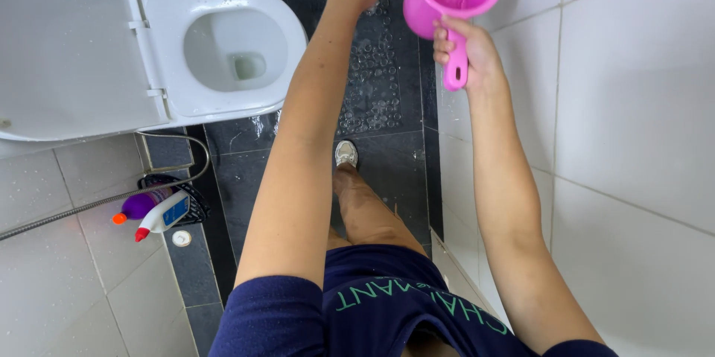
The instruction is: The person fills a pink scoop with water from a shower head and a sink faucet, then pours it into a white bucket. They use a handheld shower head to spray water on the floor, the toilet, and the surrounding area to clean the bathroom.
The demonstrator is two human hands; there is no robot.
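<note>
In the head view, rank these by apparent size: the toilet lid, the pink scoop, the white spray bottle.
1. Toilet lid, largest by far.
2. Pink scoop; it is cut off by the frame edge and nearer the camera, so it looks bigger than it is.
3. White spray bottle, smallest.

A single head-worn camera looks steeply down the person's own body and outstretched arms, close up. The dark tiled floor (387, 171) fills the middle, white wall tiles (640, 141) the right edge, the toilet (223, 52) upper left.
</note>
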